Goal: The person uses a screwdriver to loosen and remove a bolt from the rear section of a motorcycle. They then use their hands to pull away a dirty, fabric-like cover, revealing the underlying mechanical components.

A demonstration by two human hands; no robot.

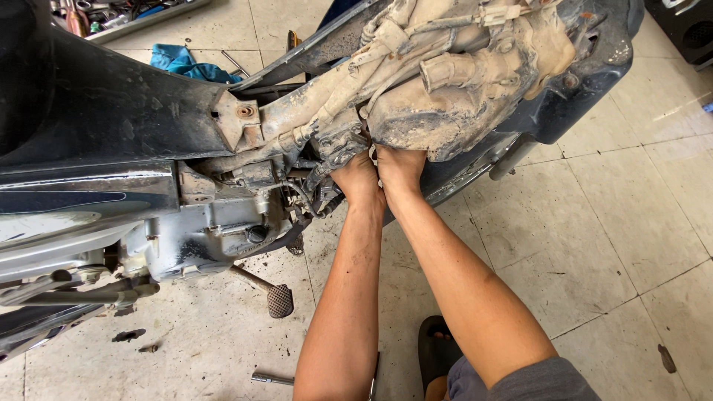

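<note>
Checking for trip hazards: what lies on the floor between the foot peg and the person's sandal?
In the head view, a socket extension bar lies on the tiles between the foot peg and the sandal.

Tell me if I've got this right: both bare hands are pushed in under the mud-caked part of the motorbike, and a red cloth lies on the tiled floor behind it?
Not quite. In the head view the cloth is blue, not red. The rest holds: the left hand and right hand are pushed in under the mud-caked part, and the cloth lies on the tiled floor behind the motorbike.
</note>
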